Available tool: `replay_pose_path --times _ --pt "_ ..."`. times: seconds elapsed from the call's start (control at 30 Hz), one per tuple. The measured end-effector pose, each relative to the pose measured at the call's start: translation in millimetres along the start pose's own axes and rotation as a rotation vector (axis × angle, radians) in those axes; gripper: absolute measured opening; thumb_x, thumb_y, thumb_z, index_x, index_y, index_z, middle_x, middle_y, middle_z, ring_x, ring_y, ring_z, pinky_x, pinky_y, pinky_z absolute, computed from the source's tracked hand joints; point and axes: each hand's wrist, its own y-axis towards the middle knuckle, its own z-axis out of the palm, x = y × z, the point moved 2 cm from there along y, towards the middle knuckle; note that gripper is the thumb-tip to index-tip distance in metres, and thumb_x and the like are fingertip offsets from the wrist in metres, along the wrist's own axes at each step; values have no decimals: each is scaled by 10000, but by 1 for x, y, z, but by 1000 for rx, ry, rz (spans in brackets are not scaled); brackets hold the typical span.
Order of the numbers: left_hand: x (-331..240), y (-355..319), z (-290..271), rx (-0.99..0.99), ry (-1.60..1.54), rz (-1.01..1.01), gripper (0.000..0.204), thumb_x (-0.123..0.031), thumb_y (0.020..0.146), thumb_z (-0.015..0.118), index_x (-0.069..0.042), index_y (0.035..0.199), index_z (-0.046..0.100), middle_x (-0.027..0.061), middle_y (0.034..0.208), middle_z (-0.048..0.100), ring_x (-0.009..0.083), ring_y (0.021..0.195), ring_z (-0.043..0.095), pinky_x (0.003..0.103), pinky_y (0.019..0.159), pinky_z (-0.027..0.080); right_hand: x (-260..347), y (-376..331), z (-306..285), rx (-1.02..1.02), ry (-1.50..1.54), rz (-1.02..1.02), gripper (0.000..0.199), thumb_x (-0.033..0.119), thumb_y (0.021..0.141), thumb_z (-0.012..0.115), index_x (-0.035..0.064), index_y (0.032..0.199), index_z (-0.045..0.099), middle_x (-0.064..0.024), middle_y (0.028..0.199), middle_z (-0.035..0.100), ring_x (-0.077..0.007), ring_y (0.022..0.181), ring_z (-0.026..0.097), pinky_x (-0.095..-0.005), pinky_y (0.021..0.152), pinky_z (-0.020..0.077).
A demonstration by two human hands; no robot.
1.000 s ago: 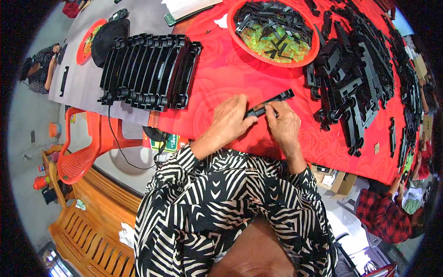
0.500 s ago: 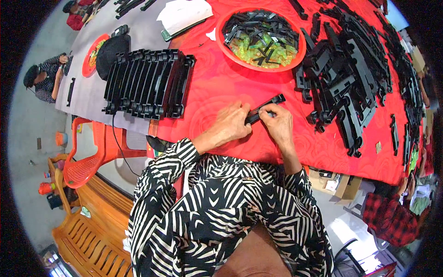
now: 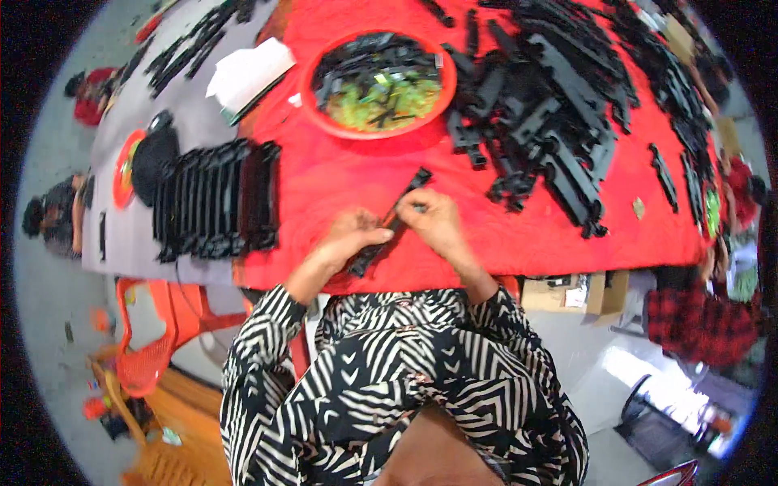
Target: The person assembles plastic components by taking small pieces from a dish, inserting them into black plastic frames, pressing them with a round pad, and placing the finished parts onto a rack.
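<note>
The long, narrow black plastic part (image 3: 369,256), likely light and stiff, suits holding mid-length, where the left hand (image 3: 356,232) pinches it; whether the right hand (image 3: 435,224) pinches too, I cannot tell

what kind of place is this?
Likely an informal hand-assembly workspace, though home or workshop is unclear: a red basin of small black and yellow-green parts, a heap of long black pieces, and a neat row of black pieces.

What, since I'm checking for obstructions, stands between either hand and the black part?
Nothing visible: the left hand grips the black part directly, and the right hand is at its upper half, exact contact blurred.
</note>
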Motion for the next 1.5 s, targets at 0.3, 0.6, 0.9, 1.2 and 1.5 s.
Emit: replay_pose_path --times 0.3,0.6,0.9,1.2,1.5 --pt "11 -6 -1 31 -132 -19 91 -87 805 648 -19 857 618 -22 734 569 58 624 497 213 562 392 31 -14 4 -27 -536 -74 159 241 784 592 89 805 630 -131 702 584 -332 667 593 -468 559 461" --pt "-5 4 -17 -109 559 286 197 -141 760 658 16 877 639 108 707 579 194 661 558 318 622 443 33 -24 10 -36 -600 -144 170 254 831 566 91 851 607 -133 705 578 -344 614 592 -475 505 464" --pt "-31 21 -21 157 751 424 228 -185 786 621 13 899 633 159 753 608 243 694 588 354 645 449 42 -36 2 -45 -672 -100 164 242 848 571 82 881 581 -124 739 600 -347 599 600 -448 498 479" --pt "-36 37 -21 314 732 276 253 -216 774 633 0 905 648 167 718 617 274 669 602 386 624 453 32 -44 -5 -140 -503 -161 276 150 806 581 122 1081 591 -129 789 614 -333 640 614 -446 530 490" --pt "-36 33 -23 285 746 311 248 -211 774 634 2 899 651 168 707 610 263 653 591 379 612 447 38 -43 0 -102 -508 -164 326 95 779 573 107 1104 592 -143 808 624 -309 639 620 -418 529 487"
